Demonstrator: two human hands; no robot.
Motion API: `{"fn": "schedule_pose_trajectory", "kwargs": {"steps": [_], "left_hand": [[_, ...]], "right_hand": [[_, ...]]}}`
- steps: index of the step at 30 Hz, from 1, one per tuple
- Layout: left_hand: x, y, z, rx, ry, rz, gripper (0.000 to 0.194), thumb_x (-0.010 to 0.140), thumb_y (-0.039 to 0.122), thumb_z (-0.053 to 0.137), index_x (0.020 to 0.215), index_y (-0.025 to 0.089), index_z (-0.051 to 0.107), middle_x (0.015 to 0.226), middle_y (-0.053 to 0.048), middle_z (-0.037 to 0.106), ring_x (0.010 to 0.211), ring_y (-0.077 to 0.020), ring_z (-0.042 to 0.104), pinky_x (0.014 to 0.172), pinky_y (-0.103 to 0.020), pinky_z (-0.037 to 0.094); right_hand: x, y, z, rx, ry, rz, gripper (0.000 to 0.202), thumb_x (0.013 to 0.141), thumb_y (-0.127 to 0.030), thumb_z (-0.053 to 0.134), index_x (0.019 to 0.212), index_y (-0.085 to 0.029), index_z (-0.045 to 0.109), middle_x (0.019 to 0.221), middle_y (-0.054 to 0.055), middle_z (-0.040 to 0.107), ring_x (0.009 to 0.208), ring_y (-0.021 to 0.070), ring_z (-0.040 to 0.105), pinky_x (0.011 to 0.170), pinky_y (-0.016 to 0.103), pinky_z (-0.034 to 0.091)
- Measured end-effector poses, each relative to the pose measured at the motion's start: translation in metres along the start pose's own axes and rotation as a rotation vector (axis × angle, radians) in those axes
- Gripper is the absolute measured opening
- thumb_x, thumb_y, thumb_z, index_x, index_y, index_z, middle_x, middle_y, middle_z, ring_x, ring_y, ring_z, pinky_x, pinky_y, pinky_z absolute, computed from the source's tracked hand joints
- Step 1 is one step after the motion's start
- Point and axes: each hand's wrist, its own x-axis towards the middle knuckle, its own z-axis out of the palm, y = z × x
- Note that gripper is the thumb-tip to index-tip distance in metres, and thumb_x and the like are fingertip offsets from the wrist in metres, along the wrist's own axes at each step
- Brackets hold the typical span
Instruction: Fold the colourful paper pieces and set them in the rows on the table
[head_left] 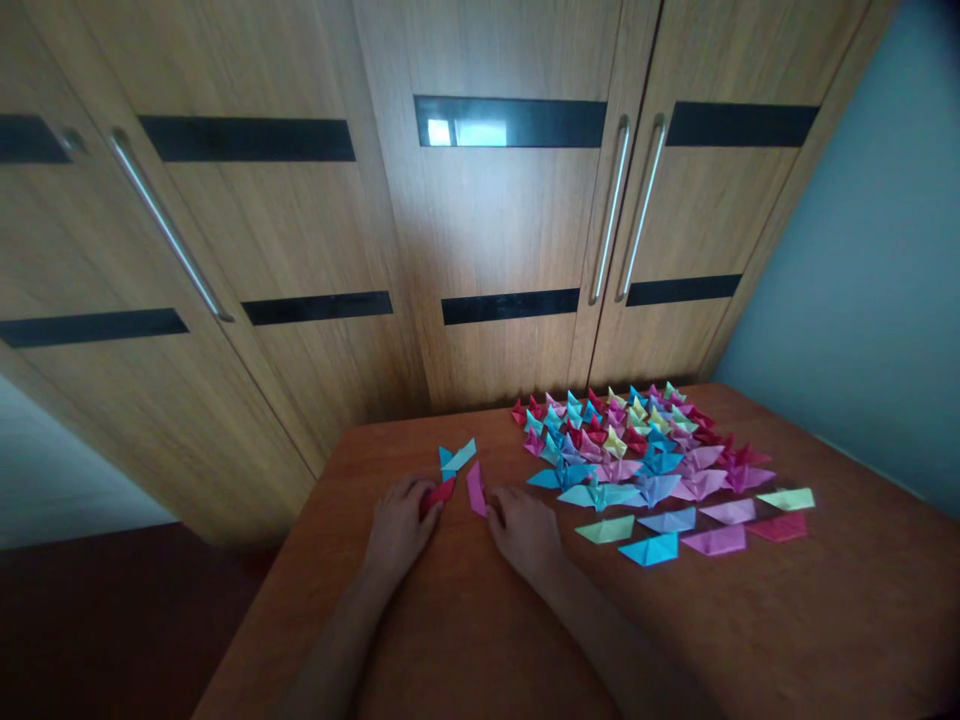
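Observation:
My left hand (400, 522) rests near the middle of the wooden table, its fingers closed on a red folded paper (442, 493). To its right, my right hand (525, 530) has its fingers bent together at the lower end of a pink folded paper (476, 490); whether it grips that paper is hard to make out. Just beyond both hands lie a light green folded paper (460, 456) and a blue one (445, 459), which touch or overlap.
Rows of colourful folded paper figures (615, 442) cover the back right of the table (465, 640). Several flat folded pieces (651, 549) lie in front of them. A wooden wardrobe (495, 230) stands behind, with a blue wall (862, 330) at the right.

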Motion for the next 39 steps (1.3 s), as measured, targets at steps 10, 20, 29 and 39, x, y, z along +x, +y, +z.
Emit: {"fn": "schedule_pose_trajectory", "kwargs": {"steps": [10, 20, 29, 39], "left_hand": [[-0.004, 0.02, -0.009, -0.591, 0.056, -0.249, 0.026, 0.073, 0.032, 0.061, 0.096, 0.021, 0.063, 0.097, -0.004, 0.07, 0.09, -0.0215, 0.065, 0.083, -0.032, 0.048], [-0.018, 0.081, -0.002, -0.919, -0.1, -0.22, 0.023, 0.073, 0.031, 0.062, 0.093, 0.019, 0.066, 0.096, -0.005, 0.07, 0.091, -0.0222, 0.064, 0.083, -0.033, 0.047], [-0.034, 0.093, 0.009, -1.045, -0.265, -0.262, 0.025, 0.076, 0.038, 0.06, 0.08, 0.014, 0.067, 0.065, -0.002, 0.065, 0.057, -0.013, 0.056, 0.052, -0.021, 0.04], [-0.035, 0.093, 0.009, -1.053, -0.39, -0.211, 0.028, 0.082, 0.036, 0.052, 0.087, 0.015, 0.069, 0.078, -0.004, 0.07, 0.06, -0.0128, 0.059, 0.053, -0.021, 0.041]], "right_hand": [[-0.007, 0.015, 0.006, 0.314, 0.145, -0.037, 0.022, 0.085, -0.028, 0.046, 0.1, -0.023, 0.061, 0.093, 0.003, 0.066, 0.084, 0.0158, 0.061, 0.076, 0.024, 0.044], [-0.027, 0.012, -0.011, 0.905, 0.094, -0.028, 0.019, 0.081, -0.035, 0.055, 0.089, -0.019, 0.062, 0.083, 0.001, 0.066, 0.076, 0.016, 0.06, 0.069, 0.026, 0.047], [-0.036, 0.021, -0.015, 1.095, 0.055, 0.028, 0.025, 0.078, -0.041, 0.058, 0.08, -0.016, 0.064, 0.072, 0.002, 0.065, 0.065, 0.0151, 0.059, 0.06, 0.025, 0.046], [-0.044, 0.028, -0.022, 1.041, 0.059, 0.094, 0.023, 0.078, -0.038, 0.058, 0.079, -0.017, 0.066, 0.064, 0.0, 0.062, 0.061, 0.0132, 0.056, 0.058, 0.023, 0.045]]}}
